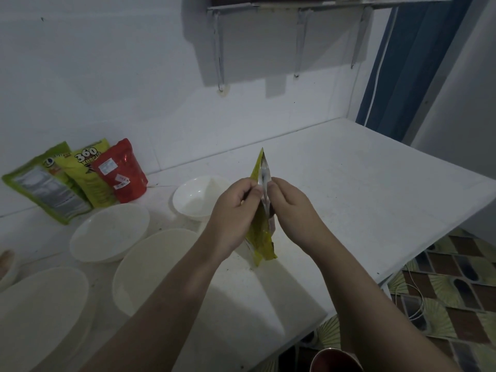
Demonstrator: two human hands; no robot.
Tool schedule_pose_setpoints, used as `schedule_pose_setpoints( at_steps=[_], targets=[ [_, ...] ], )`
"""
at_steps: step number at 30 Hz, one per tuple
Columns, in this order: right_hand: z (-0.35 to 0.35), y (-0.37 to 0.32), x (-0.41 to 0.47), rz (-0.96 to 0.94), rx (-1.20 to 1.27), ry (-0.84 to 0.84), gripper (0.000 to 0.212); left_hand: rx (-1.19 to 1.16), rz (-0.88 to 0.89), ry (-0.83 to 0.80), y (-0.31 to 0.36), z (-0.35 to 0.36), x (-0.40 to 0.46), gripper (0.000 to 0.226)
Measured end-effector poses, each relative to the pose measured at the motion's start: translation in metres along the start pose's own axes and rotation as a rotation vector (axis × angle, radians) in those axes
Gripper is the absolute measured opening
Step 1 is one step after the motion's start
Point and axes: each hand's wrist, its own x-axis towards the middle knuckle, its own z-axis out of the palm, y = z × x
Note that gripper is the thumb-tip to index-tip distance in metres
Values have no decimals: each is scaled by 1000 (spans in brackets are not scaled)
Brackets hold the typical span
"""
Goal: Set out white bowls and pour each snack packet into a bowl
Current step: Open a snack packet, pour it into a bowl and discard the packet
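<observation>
While I hold the yellow-green foil snack packet (261, 224) upright over the white surface (362, 189), my left hand (236, 208) and right hand (291, 208) pinch its top edge from either side. Four round white plastic bowls (198, 197) sit at nine o'clock; three more packets (80, 178) lean on the wall at ten.

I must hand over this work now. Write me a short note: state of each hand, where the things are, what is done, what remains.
Left hand and right hand: both pinch the top of the yellow-green foil snack packet, standing on the white counter; whether it is open yet is unclear.
Four white round bowls are set out, apparently empty.
Two green packets and one red packet lean on the wall.
Left: pour all four.
</observation>
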Motion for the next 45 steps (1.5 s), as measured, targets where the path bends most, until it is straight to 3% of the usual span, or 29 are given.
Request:
schedule_pose_setpoints(
  at_steps=[8,13,18,25,28,31,33,38,45],
  targets=[
    [-8,4,-1,1,-115,-12,37,-58,16,45,-7,-10,2,28],
    [-17,1,1,40,-312,91,34,130,192,160,-8,-28,7,21],
    [-18,-14,2,-11,-236,141,37,215,347,307,-2,-21,1,21],
    [-14,-29,-7,-45,-211,152,32,-52,114,160,0,-5,-2,27],
    [-17,-31,-10,-56,-130,140,34,-28,-103,221,-25,-9,12,26],
    [-19,-34,-12,-75,-49,125,34,6,-413,161,-58,-17,29,53],
    [-20,-36,-14,-89,-23,117,34,-88,-506,118,-70,-18,30,56],
    [-21,-39,-17,-128,-4,94,34,-396,-645,50,-80,-20,34,51],
    [-22,-41,-15,-57,180,38,39,-587,-664,220,-75,-19,45,47]
  ],
)
